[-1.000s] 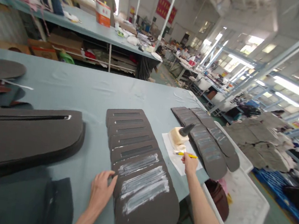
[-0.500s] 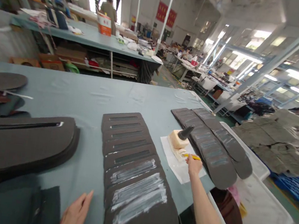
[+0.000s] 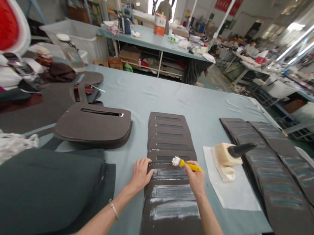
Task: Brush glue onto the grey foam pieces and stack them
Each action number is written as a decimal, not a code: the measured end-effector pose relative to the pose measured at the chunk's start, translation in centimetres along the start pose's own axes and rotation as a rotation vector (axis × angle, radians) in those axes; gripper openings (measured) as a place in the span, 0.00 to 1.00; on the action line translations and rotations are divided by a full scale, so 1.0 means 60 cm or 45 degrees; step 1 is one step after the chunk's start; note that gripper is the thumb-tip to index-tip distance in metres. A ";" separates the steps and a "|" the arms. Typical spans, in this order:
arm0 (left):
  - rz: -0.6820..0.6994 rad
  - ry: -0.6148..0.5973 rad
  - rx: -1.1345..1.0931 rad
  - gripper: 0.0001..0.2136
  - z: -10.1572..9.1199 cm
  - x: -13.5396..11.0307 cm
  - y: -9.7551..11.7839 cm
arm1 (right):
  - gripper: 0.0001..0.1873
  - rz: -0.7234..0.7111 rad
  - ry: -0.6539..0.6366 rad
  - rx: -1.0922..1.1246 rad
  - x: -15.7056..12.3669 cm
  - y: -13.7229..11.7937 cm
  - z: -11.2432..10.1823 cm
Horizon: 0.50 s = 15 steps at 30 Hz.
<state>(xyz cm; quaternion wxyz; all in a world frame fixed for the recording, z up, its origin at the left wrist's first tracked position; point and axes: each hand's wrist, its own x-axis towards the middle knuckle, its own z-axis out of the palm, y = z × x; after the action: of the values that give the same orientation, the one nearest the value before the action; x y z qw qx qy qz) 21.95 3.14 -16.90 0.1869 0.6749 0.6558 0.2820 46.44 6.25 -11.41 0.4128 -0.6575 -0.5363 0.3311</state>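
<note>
Dark brown panels [image 3: 172, 232] with slots lie overlapped in a row before me; white smears cover the nearer slots. My right hand [image 3: 196, 178] grips the yellow handle of a small brush [image 3: 181, 163], its whitened bristles over a slot in the middle of the row. At the row's left edge, my left hand [image 3: 140, 173] rests with fingers stretched and thumb apart, touching the panels. To the right, a cream-coloured block-like container [image 3: 224, 156] with a black cone [image 3: 241, 149] sits on a white sheet [image 3: 229, 197].
More smeared panels [image 3: 283, 203] lie overlapped at the right. On the left are a stack of slotted brown pieces [image 3: 94, 127], dark green pieces [image 3: 34, 186] and a clear bottle [image 3: 70, 53]. Beyond the blue-green table [image 3: 148, 93], a person [image 3: 165, 8] stands near a second table.
My right hand has brought the brush from the cream container leftward over the panel row. My left hand has moved up to the row's edge. The view has turned left.
</note>
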 end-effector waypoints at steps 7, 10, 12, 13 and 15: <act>0.007 -0.020 0.178 0.14 0.001 0.003 0.016 | 0.13 -0.261 -0.183 -0.206 0.011 -0.025 0.126; -0.014 -0.031 0.171 0.13 -0.004 0.003 0.017 | 0.16 -0.178 -0.051 -0.368 0.048 0.019 0.052; -0.016 -0.041 0.161 0.13 -0.006 0.004 0.016 | 0.19 -0.105 0.107 -0.525 0.077 0.044 -0.006; -0.017 -0.042 0.157 0.13 -0.006 0.004 0.016 | 0.20 -0.078 0.184 -0.604 0.087 0.050 -0.027; -0.020 -0.038 0.153 0.13 -0.006 0.005 0.015 | 0.20 -0.079 0.289 -0.703 0.091 0.044 -0.037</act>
<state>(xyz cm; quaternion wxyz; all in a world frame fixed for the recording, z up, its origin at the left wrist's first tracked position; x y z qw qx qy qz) 22.45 3.31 -16.04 0.1581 0.6839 0.6738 0.2307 50.65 10.97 -12.76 0.2857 -0.7611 -0.5761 0.0843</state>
